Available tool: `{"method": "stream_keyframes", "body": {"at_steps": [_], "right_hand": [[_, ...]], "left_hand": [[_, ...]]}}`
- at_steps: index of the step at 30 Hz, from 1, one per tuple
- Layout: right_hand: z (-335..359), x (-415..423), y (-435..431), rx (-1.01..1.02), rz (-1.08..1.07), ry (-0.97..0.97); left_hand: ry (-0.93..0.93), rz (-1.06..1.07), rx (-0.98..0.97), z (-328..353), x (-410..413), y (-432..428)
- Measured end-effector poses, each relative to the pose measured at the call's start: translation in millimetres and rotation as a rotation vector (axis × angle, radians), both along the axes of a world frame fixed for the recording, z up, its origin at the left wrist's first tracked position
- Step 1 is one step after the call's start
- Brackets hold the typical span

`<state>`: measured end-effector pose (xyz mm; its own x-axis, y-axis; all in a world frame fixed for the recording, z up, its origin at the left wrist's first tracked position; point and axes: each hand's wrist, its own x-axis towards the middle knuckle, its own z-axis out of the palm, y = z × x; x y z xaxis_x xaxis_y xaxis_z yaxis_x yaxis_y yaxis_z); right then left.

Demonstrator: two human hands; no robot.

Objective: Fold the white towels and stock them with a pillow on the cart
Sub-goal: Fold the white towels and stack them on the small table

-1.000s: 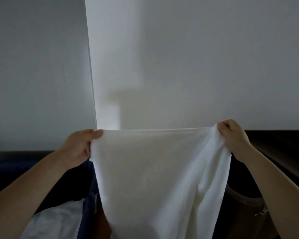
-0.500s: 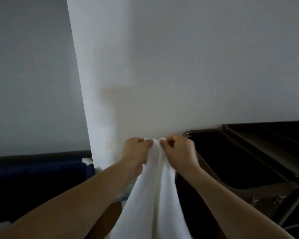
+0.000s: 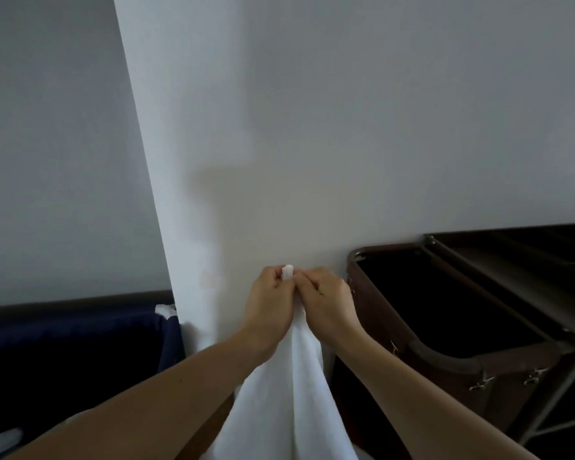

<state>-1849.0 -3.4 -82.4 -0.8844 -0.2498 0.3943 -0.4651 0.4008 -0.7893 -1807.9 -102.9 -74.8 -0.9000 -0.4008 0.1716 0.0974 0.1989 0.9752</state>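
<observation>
— How are the hands held?
— The left hand (image 3: 273, 303) and the right hand (image 3: 326, 300) are pressed knuckle to knuckle, each curled and pinched on the top edge of the white towel (image 3: 289, 403).
— And where is the towel found?
— It is hung doubled below the hands, in front of the pale wall (image 3: 346, 127). The dark brown cart (image 3: 478, 330) is seen just to the right, a navy hamper (image 3: 80, 353) at the left.

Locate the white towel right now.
Head view, lower centre: the white towel hangs from the left hand and right hand, gripped together before the wall, left of the dark cart.
</observation>
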Motion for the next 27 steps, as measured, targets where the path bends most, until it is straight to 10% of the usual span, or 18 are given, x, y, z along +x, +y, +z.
{"method": "stream_keyframes", "body": {"at_steps": [4,11,18,27], "right_hand": [[16.5,2.7,6.6,-0.338,0.325,-0.333],[56.4,-15.7,22.2,-0.137,0.414,-0.061],[75.9,-42.9,32.7,-0.120,0.233,0.067],[71.1,-62.1,49.9,-0.168,0.437,-0.142]], "left_hand": [[0.058,-0.029,-0.087,6.2,2.3,-13.9],[0.094,-0.003,-0.251,39.6,-12.3,-37.6],[0.181,-0.266,0.006,110.0,-35.0,-62.1],[0.229,-0.528,0.108,165.7,-47.2,-78.0]]}}
